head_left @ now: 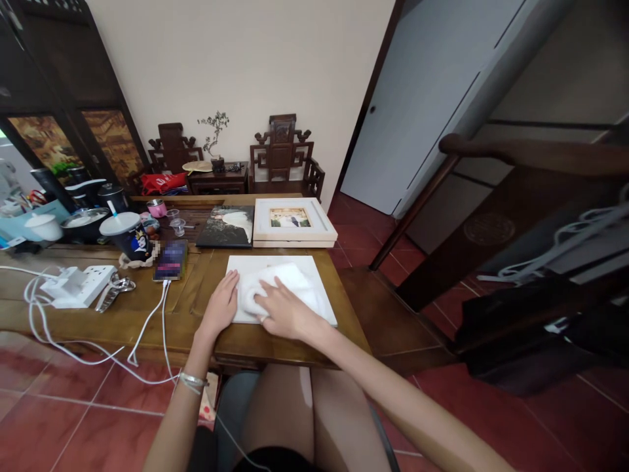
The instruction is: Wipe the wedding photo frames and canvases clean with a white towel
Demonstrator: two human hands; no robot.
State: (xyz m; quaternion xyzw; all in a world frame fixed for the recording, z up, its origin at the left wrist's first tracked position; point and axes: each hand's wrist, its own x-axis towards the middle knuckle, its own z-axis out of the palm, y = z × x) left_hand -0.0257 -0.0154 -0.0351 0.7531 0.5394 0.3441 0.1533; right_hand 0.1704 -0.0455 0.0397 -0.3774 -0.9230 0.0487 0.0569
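Note:
A flat white board (322, 295) lies on the wooden table near its right end. Along the board's left edge rests my left hand (225, 303), its fingers stretched out and holding nothing. On top of the board is a crumpled white cloth (295, 278). My right hand (282, 308) presses down on this cloth, with its fingers curled into the folds. The cloth hides much of the board's surface.
Behind the board are a light framed picture box (319, 223) and a dark picture panel (221, 226). To the left are a charging phone (170, 261), a lidded cup (128, 236), a power strip (81, 286) and loose white cables. A wooden chair (491, 223) stands at right.

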